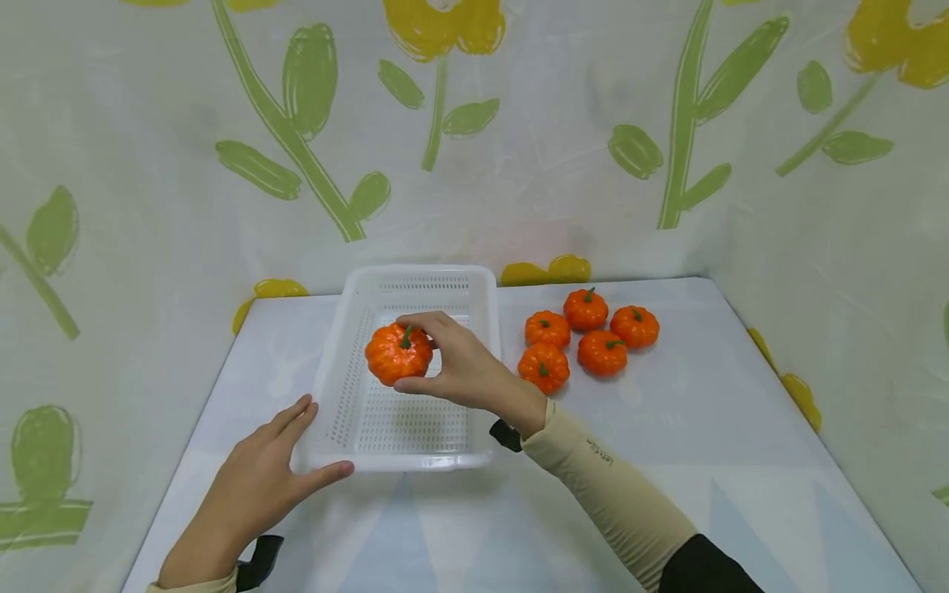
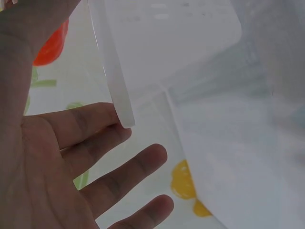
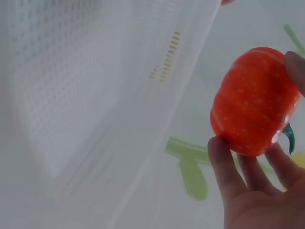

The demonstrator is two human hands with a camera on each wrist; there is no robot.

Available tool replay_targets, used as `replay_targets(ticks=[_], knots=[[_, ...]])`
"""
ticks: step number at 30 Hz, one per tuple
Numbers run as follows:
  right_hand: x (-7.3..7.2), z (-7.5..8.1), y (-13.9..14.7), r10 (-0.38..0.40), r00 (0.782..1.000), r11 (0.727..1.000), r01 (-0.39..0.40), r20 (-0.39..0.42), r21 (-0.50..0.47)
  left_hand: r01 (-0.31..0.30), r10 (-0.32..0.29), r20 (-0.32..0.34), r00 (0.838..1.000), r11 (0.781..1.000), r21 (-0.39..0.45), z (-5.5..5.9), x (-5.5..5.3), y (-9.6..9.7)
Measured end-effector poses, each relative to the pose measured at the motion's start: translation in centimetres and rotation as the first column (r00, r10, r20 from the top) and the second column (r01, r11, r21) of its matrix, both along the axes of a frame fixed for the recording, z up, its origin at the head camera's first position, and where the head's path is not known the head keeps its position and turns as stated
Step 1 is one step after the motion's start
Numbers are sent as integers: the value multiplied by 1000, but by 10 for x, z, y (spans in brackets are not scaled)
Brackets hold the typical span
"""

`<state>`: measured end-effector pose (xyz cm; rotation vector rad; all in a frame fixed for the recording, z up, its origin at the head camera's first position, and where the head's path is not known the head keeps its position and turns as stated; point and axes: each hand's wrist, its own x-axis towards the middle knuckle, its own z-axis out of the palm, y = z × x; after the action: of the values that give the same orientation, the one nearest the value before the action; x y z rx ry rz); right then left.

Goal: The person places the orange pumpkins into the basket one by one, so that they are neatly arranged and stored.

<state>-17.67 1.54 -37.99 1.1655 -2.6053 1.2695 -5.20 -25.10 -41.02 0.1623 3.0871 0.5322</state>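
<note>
In the head view my right hand (image 1: 469, 362) holds a small orange pumpkin (image 1: 389, 356) with a green stem above the white basket (image 1: 485, 412). The right wrist view shows the same pumpkin (image 3: 255, 100) between the thumb and fingertips, with the perforated basket (image 3: 71, 95) off to its left. At the basket's near left corner is my left hand (image 1: 259, 473), thumb and fingers spread. Its fingertips touch the basket rim (image 2: 116, 86) in the left wrist view, the fingers mostly straight.
Several more orange pumpkins (image 1: 602, 354) sit in a group right of the basket. They stand on a pale table (image 1: 712, 395) with light blue triangles near the front. Behind it hangs a whitish cloth (image 1: 549, 165) printed with yellow flowers and green leaves.
</note>
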Motion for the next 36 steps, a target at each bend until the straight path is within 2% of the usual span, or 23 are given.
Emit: replay_targets(ticks=[5,11,20,28,36], knots=[[-4,-3,-18,19,1000,999,-19,15,41,-3,3,-8,1000,1000,1,-1,1,0],[-2,-11,-33,33,992,986,-52,120,158,-3,3,0,1000,1000,5,1,2,0],[-2,-32,-55,72,975,914,-149,212,377,-9,9,-17,1000,1000,7,3,2,1],[0,-46,-63,124,968,858,-214,217,466,0,1,-21,1000,999,34,1,1,1],[0,-56,-72,165,963,820,-255,214,512,-11,11,-15,1000,1000,23,1,2,0]])
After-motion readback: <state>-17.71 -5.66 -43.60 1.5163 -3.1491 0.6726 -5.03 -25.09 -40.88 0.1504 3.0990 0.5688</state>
